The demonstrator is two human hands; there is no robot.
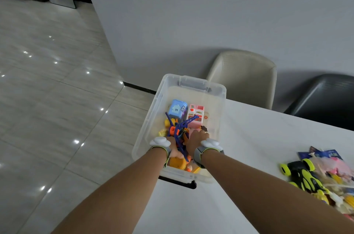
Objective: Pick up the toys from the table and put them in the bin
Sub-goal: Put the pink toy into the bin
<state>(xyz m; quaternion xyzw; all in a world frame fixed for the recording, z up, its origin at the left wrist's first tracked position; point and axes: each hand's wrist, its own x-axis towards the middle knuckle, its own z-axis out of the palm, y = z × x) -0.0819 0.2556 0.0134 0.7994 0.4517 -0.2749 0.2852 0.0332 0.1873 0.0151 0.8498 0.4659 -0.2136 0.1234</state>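
Note:
A clear plastic bin [220, 90] stands at the table's left corner with several toys in it. Among them are a blue box [177, 108], a pink and white toy [195, 113] and a blue toy crossbow [181, 128] lying on top of yellow and orange pieces. Both my hands are down inside the bin's near half. My left hand [174, 149] is curled around the crossbow's stock. My right hand [195, 137] rests back-up on the pink toys beside it, its fingers hidden. More toys lie in a pile [329, 182] at the table's right, with a black and yellow-green car [301, 171] on its left side.
The white table [249, 147] runs to the right from the bin. A beige chair [243, 76] and a dark chair [325, 97] stand behind it against the grey wall. Glossy tiled floor lies to the left.

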